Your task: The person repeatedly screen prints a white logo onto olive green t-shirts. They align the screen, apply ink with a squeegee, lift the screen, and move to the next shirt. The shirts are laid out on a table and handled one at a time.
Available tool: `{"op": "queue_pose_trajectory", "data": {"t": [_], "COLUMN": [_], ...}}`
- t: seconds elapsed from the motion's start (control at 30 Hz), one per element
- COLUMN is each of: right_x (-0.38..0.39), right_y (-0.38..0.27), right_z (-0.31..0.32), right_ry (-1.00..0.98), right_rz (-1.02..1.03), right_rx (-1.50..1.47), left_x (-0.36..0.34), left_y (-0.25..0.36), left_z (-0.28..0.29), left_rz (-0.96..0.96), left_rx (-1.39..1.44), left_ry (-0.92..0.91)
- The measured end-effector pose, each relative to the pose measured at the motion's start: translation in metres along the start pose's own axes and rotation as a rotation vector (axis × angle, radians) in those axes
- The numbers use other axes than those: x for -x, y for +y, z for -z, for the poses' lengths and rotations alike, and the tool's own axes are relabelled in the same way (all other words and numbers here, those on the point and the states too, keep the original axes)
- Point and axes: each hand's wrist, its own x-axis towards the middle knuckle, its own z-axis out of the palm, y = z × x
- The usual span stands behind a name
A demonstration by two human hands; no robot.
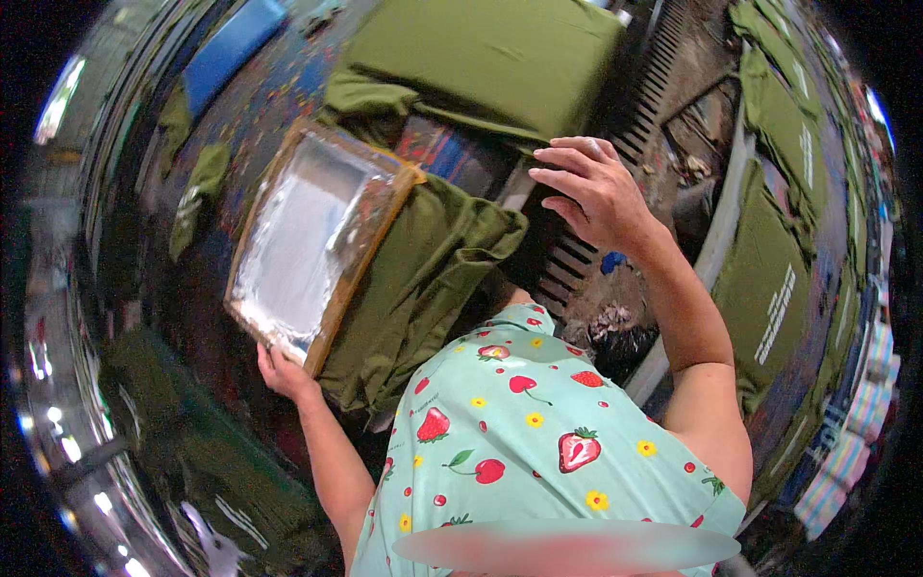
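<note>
While your left hand grips the wooden frame by one corner, beside rumpled green cloth, your right hand (empty, fingers loosely spread) hangs apart; one-handed tilt could smear white coating onto cloth.

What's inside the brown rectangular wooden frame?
Inside the brown rectangular wooden frame: a pale flat panel smeared with white substance, notably along its edges. The panel covers whatever lies directly beneath.
</note>
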Motion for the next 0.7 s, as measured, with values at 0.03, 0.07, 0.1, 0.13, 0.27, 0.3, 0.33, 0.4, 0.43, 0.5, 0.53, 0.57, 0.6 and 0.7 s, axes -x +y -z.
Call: {"op": "queue_pose_trajectory", "data": {"t": [0.03,0.07,0.1,0.13,0.27,0.3,0.33,0.4,0.43,0.5,0.53,0.57,0.6,0.7], "right_x": [0.017,0.033,0.049,0.064,0.124,0.139,0.153,0.168,0.174,0.189,0.194,0.199,0.202,0.208], "right_y": [0.004,0.007,0.010,0.014,0.028,0.029,0.028,0.030,0.031,0.030,0.030,0.030,0.030,0.025], "right_z": [0.008,0.016,0.023,0.030,0.048,0.054,0.061,0.063,0.063,0.065,0.064,0.063,0.062,0.059], "right_ry": [0.025,0.029,0.030,0.036,0.087,0.090,0.086,0.099,0.109,0.114,0.142,0.154,0.162,0.144], "right_rz": [-0.037,-0.081,-0.111,-0.143,-0.263,-0.296,-0.336,-0.371,-0.393,-0.446,-0.441,-0.443,-0.449,-0.460], "right_rx": [0.016,0.038,0.054,0.076,0.159,0.163,0.168,0.149,0.159,0.170,0.180,0.203,0.221,0.226], "left_x": [-0.002,-0.004,-0.004,-0.009,-0.014,-0.015,-0.015,-0.018,-0.020,-0.022,-0.025,-0.027,-0.029,-0.031], "left_y": [-0.001,-0.002,-0.004,-0.003,-0.003,-0.002,-0.003,-0.003,-0.004,-0.008,-0.009,-0.011,-0.012,-0.013], "left_z": [0.000,0.002,0.002,0.006,0.006,0.005,0.005,0.005,0.005,0.007,0.009,0.011,0.013,0.017], "left_rz": [0.004,-0.002,-0.021,-0.099,-0.094,-0.114,-0.112,-0.144,-0.132,-0.084,-0.117,-0.191,-0.248,-0.237], "left_rx": [0.036,-0.017,-0.074,-0.241,-0.341,-0.401,-0.381,-0.497,-0.425,-0.358,-0.438,-0.497,-0.582,-0.608], "left_ry": [-0.008,-0.002,-0.008,-0.014,-0.017,-0.010,-0.032,0.032,0.021,0.046,0.028,0.008,-0.004,-0.016]}}
